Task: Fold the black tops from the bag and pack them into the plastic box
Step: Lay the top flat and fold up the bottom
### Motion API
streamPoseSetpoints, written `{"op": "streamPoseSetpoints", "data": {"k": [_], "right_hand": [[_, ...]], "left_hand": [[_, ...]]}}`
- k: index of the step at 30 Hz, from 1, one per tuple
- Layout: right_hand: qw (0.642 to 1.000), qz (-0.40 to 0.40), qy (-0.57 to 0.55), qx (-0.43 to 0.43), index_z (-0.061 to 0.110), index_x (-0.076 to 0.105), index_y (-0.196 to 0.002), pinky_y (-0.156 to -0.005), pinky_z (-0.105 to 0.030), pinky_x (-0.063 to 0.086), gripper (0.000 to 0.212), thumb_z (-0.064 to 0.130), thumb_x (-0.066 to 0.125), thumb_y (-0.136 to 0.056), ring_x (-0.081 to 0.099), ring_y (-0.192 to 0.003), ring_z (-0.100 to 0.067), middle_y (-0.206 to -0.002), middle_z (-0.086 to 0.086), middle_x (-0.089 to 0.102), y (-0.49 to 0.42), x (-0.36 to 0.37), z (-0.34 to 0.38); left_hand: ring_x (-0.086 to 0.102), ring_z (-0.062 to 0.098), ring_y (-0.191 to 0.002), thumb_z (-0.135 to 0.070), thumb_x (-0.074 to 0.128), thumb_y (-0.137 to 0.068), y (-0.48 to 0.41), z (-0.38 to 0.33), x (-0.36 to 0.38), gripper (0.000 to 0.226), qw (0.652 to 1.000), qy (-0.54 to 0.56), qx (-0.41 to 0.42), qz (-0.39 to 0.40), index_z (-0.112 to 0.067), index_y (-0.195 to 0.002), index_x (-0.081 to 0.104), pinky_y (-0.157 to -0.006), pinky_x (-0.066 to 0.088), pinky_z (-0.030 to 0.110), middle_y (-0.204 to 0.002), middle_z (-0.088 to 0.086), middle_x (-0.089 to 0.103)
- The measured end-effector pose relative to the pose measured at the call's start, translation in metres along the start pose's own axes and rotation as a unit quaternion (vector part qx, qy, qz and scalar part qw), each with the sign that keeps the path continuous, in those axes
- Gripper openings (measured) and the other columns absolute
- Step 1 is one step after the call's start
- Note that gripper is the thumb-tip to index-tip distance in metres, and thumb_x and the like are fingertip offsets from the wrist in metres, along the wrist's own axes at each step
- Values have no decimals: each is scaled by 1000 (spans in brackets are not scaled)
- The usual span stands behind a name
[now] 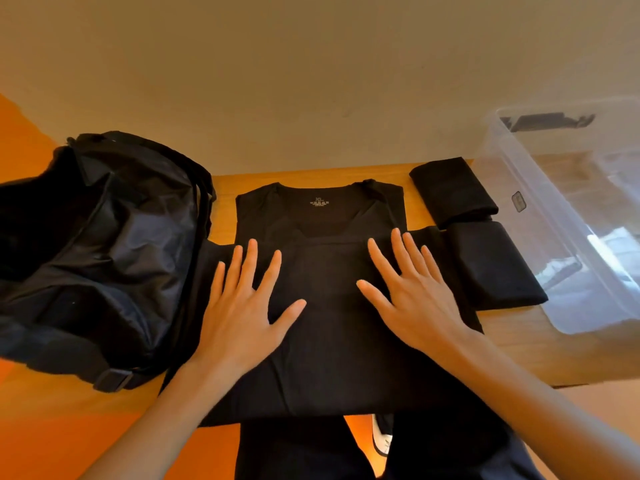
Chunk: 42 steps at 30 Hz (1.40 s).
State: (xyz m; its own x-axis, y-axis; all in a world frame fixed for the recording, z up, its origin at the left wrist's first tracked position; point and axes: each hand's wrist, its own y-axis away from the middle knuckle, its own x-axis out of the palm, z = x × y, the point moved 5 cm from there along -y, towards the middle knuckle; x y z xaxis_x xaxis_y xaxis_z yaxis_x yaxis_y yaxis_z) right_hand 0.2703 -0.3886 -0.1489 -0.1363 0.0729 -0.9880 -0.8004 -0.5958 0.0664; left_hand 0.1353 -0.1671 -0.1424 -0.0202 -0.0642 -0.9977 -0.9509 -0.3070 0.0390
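A person's left hand (242, 306) and right hand (412, 292) press flat, fingers spread and gripping nothing, on a black top (332, 341) laid out neck-away on a wooden table (225, 187).

The open black bag (104, 237) crowds the top's left sleeve. Two folded tops (453, 190) (495, 268) lie at its right sleeve, between it and the clear plastic box (540, 188) at the table's right end.
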Motion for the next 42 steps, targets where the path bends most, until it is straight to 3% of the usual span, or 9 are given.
{"op": "streamPoseSetpoints", "data": {"k": [4, 9, 23, 30, 33, 39, 42], "right_hand": [[999, -14, 13, 48, 40, -15, -159, -124, -38, -10, 78, 79, -6, -92, -19, -155, -20, -169, -4, -19, -6, 5, -21], [999, -15, 12, 42, 40, -12, -160, -124, -35, -6, 81, 81, -3, -91, -17, -155, -19, -169, -3, -18, -2, 5, -26], [999, 4, 38, 25, 42, -20, -157, -127, -41, -7, 85, 86, -8, -85, -24, -153, -21, -167, 1, -26, 10, 8, -20], [999, 2, 47, 13, 44, -18, -157, -127, -41, -3, 84, 86, -9, -85, -21, -154, -20, -168, 1, -21, -6, 7, -22], [999, 10, 53, 8, 42, -20, -157, -128, -42, -2, 85, 86, -12, -83, -21, -154, -21, -168, -1, -20, -12, 5, -23], [997, 35, 61, 20, 40, -27, -154, -126, -43, -6, 88, 85, -16, -79, -24, -153, -23, -166, -3, -26, -4, 8, -22], [998, 27, 53, 28, 41, -26, -154, -126, -42, -6, 86, 85, -12, -82, -23, -154, -23, -167, -3, -25, -4, 8, -20]], "left_hand": [[-13, 23, -157, -82, -1, -90, -1, 19, 11, 87, 999, -20, -42, 9, -34, -163, -4, -128, 0, 47, -171, 8, -10], [-16, 23, -156, -85, -2, -85, 6, 31, 8, 94, 998, 16, -61, 6, -32, -163, -5, -128, -1, 41, -170, 12, -14], [-13, 21, -157, -86, -1, -87, 17, 45, 12, 93, 1000, -7, -26, 1, -32, -162, -8, -127, 2, 38, -170, 7, -14], [-13, 19, -157, -86, 3, -87, 17, 53, 9, 93, 999, 10, -40, -3, -31, -162, -5, -127, 1, 38, -171, 5, -13], [-17, 22, -156, -87, -1, -86, 19, 46, 10, 95, 999, -7, -47, 2, -31, -161, -12, -126, -5, 38, -169, 8, -19], [-13, 24, -157, -92, -2, -82, 18, 43, 5, 101, 999, -10, -49, 0, -32, -164, -3, -125, -1, 39, -171, 10, -14], [-20, 22, -156, -90, 3, -85, 4, 37, 2, 98, 999, -4, -30, -12, -32, -164, -3, -126, -6, 39, -170, 8, -20]]}}
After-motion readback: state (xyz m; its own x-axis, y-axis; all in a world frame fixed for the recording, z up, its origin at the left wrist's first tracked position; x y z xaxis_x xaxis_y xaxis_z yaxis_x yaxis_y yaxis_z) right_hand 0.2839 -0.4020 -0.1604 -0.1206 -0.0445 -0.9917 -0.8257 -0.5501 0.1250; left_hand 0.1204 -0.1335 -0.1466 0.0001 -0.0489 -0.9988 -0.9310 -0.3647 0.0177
